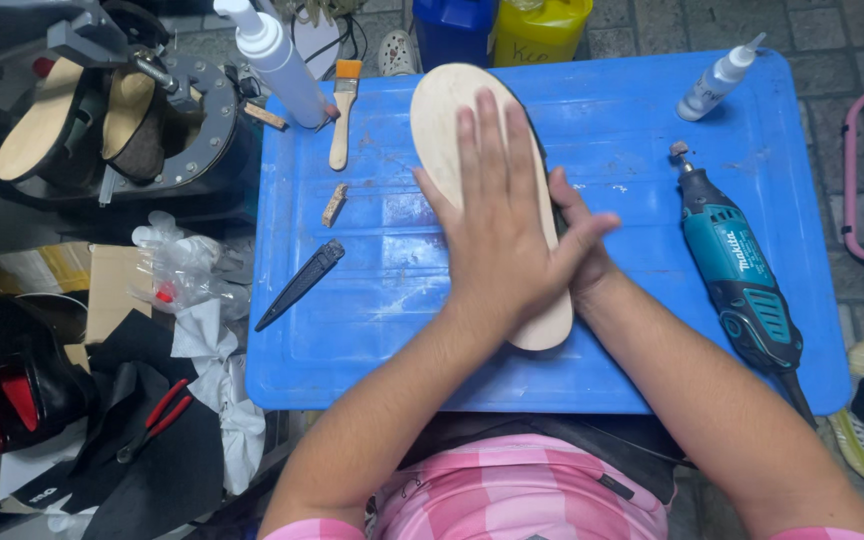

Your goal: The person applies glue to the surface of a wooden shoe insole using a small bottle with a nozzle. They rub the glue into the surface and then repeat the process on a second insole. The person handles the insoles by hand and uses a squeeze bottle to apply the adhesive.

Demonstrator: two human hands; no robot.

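**Pressing a pale insole flat on the blue tray**

We are looking down past our pink checked shirt, the thing nearest us, to the blue tray resting just beyond it; everything else we are placing from that tray. On its middle, running from the near edge toward the far one, we are holding a pale foot-shaped insole over a dark layer whose edge is showing along the insole's right side. Our left hand is lying flat and open on top, palm down, fingers spread, gripping nothing. Our right hand is coming in from the right, its fingers curled against the edge; whether they are pinching the layers we cannot tell.

We judge this to be a pressing or aligning step, and the next move seems to call for even pressure toward the toe without letting the layers slide.

On the tray's right a teal rotary tool is lying; on its left, a dark folded knife. Farther left, a small brush. At the far right corner, a small squeeze bottle is lying on its side.
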